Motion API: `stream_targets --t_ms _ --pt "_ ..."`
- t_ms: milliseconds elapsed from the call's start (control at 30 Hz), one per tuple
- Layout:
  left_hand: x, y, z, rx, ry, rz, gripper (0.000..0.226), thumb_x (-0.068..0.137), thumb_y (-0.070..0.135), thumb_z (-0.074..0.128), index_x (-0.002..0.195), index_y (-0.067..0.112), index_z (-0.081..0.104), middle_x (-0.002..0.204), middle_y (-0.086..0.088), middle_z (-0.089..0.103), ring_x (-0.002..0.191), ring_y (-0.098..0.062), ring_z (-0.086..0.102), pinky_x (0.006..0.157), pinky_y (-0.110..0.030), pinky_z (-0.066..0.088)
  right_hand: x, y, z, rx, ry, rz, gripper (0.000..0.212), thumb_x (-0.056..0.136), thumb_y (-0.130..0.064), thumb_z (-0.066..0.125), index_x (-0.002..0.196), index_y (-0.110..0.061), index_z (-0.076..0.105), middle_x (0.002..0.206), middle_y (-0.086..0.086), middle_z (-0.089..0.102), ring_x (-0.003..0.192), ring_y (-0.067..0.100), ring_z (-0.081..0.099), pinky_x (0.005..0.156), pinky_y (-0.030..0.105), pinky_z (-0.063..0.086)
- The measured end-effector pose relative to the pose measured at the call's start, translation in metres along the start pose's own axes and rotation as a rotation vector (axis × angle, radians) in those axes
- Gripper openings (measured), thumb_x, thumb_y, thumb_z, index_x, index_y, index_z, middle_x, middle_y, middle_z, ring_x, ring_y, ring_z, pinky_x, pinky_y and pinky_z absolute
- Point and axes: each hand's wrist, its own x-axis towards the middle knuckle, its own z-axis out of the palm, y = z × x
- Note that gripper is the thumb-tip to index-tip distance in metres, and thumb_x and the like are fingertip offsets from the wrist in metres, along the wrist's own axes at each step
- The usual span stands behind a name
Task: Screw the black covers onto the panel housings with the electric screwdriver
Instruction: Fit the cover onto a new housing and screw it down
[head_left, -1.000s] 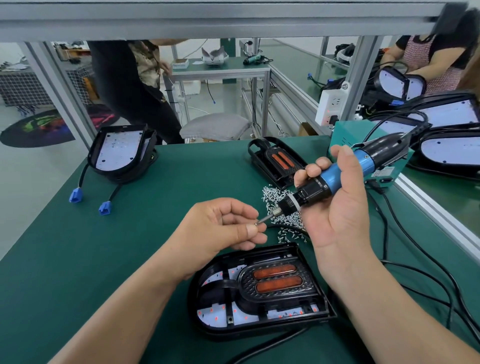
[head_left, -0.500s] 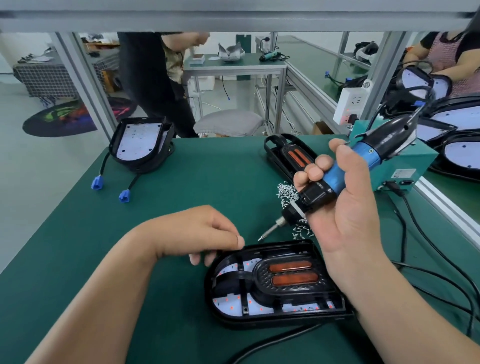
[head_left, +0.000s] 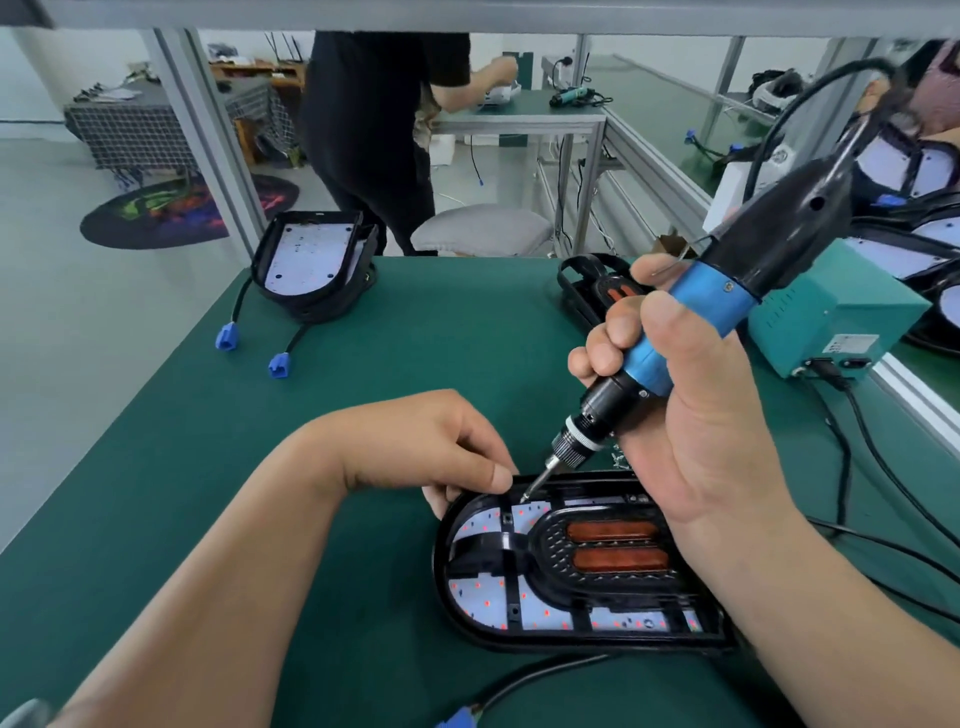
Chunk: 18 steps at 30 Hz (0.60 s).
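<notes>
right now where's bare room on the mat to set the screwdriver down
Widest bare mat: between the far housing, its blue plugs and the left hand gripping the near housing. Smaller strip: between far housing and spare cover. Crowded right side: cables, power box, right hand holding screwdriver.

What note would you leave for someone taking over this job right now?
Right hand: grips the blue-and-black electric screwdriver, bit tip down on the far edge of the black cover with two orange strips.
Left hand: fingers hold the far-left rim of the black oval panel housing, steadying it.
Cover is seated in that housing on the green table.
Done: cover placed; how much is fastened cannot be told.
Left: fasten this point and the rest, then the second housing at the table's far left.
</notes>
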Motion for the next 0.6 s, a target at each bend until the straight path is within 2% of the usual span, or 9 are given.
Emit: stream_targets --t_ms 300,467,600 --pt "0.001 -0.002 0.002 0.011 0.014 -0.018 0.018 0.095 0.025 0.068 0.103 0.017 0.082 0.089 -0.011 0.077 0.076 -0.015 0.068 0.069 -0.028 0.061 0.001 0.009 0.003 -0.042 -0.007 0.040 0.028 0.091 -0.018 0.068 0.117 -0.016 0.057 0.080 0.003 0.051 0.068 0.019 0.053 0.076 0.038 0.051" --pt "0.002 -0.002 0.002 0.024 0.015 -0.019 0.015 0.101 0.018 0.067 0.104 0.015 0.081 0.097 -0.019 0.077 0.079 -0.017 0.069 0.071 -0.030 0.061 0.000 0.011 0.002 -0.047 -0.018 0.031 0.029 0.092 -0.018 0.067 0.118 -0.016 0.057 0.080 0.003 0.054 0.069 0.020 0.054 0.076 0.038 0.051" --pt "0.002 -0.001 0.002 0.024 0.019 -0.027 0.015 0.100 0.018 0.066 0.103 0.015 0.081 0.087 -0.009 0.077 0.076 -0.015 0.069 0.069 -0.028 0.060 -0.001 0.011 0.002 -0.062 -0.033 0.032 0.026 0.092 -0.018 0.067 0.117 -0.017 0.058 0.080 0.003 0.053 0.068 0.020 0.054 0.076 0.039 0.051"
